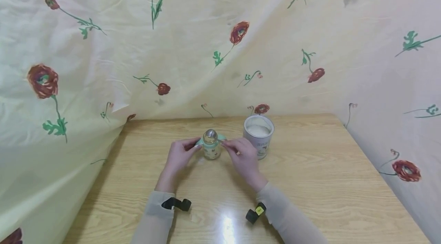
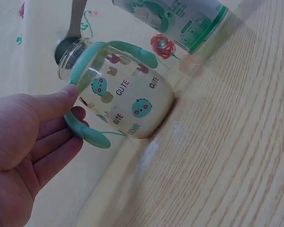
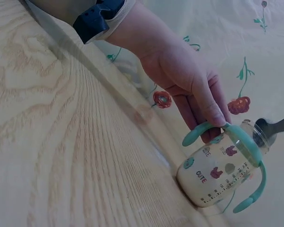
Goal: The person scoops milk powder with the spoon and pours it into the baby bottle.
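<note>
A clear baby bottle (image 1: 211,153) with green handles and printed cartoon figures stands upright on the table. My left hand (image 1: 179,156) pinches its left handle (image 2: 87,135) between thumb and fingers. My right hand (image 1: 244,159) holds a metal spoon (image 2: 77,19) by its handle. The spoon's rounded bowl (image 3: 261,134) is at the bottle's open mouth; how far inside it reaches, I cannot tell. Pale contents show low in the bottle. In the right wrist view, only a bit of the right hand appears at the right edge.
Just right of the bottle and behind my right hand stands an open white can (image 1: 262,148) with white powder (image 1: 258,131) inside. The wooden table (image 1: 327,182) meets a flowered cloth (image 1: 193,64) at its back and sides.
</note>
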A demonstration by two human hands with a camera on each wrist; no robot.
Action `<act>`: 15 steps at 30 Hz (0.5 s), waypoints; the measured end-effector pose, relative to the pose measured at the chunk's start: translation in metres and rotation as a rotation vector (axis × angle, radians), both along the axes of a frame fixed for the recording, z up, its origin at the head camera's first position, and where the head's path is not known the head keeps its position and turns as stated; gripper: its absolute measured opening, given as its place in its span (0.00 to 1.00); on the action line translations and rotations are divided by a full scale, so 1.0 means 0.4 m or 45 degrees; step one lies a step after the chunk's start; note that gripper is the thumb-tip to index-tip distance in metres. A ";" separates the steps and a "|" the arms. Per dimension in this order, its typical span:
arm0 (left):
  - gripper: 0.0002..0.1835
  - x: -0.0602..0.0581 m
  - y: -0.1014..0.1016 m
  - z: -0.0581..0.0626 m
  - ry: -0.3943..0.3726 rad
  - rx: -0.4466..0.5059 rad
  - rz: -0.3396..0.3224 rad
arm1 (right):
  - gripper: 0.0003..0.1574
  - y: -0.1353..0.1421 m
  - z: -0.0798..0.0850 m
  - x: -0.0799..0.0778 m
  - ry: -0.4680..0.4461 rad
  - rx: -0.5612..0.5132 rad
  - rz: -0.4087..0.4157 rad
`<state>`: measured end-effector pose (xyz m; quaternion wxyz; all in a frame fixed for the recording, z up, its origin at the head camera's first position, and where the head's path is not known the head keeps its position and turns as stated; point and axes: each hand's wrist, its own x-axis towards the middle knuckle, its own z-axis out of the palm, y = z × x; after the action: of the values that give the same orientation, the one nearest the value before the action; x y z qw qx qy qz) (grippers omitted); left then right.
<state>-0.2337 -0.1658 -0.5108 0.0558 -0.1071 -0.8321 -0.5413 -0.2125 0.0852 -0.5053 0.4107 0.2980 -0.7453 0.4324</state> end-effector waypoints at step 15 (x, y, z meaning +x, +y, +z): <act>0.17 0.001 0.004 -0.001 0.013 -0.018 0.010 | 0.11 0.003 -0.002 0.001 -0.075 -0.019 -0.002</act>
<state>-0.2332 -0.1642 -0.5114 0.0613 -0.1068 -0.8361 -0.5345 -0.2120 0.0864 -0.5060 0.3912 0.2816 -0.7541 0.4461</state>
